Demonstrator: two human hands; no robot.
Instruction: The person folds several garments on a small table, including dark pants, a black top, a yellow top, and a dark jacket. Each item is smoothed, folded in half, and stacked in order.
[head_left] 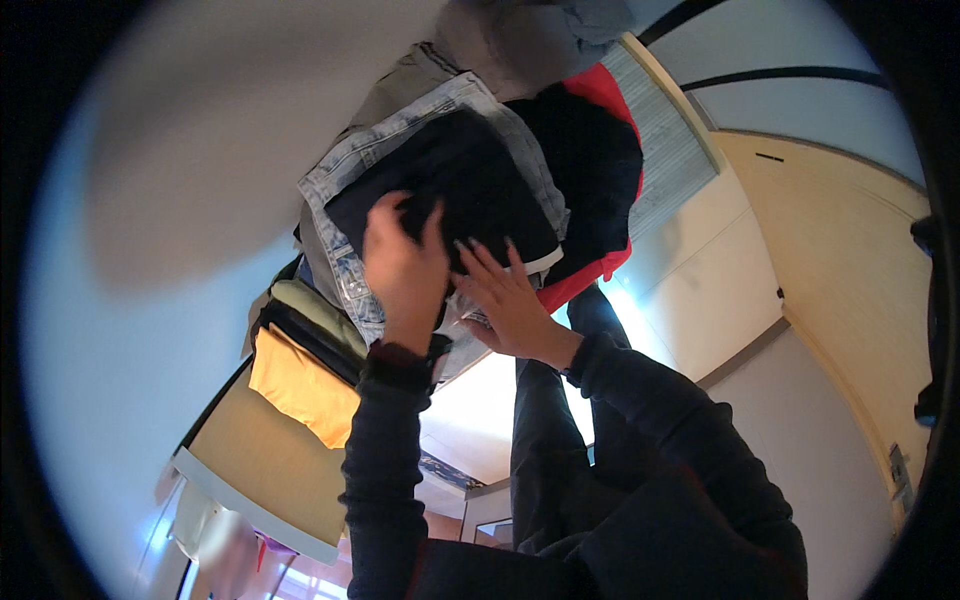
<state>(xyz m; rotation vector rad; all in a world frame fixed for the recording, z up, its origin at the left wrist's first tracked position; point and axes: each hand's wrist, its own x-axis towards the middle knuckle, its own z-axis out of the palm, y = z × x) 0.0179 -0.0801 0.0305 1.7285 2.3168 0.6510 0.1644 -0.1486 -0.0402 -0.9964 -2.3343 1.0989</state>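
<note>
A folded black garment (455,165) lies on top of a light-washed denim garment (340,190), both on a pile of clothes. My left hand (405,270) is over the black garment's near left part, slightly blurred, its thumb and fingers apart and bent toward the cloth. Beside it, my right hand (505,300) rests open with spread fingers on the near edge of the same garment. A pale strip shows along that edge, to the right of my right fingertips.
Right of the denim lie black cloth (585,170) and red cloth (605,95). Grey clothes (500,45) are heaped at the far end. Lower left, a yellow folded garment (300,380) and a green one (315,305) sit by the wall. A wooden door (840,240) stands at right.
</note>
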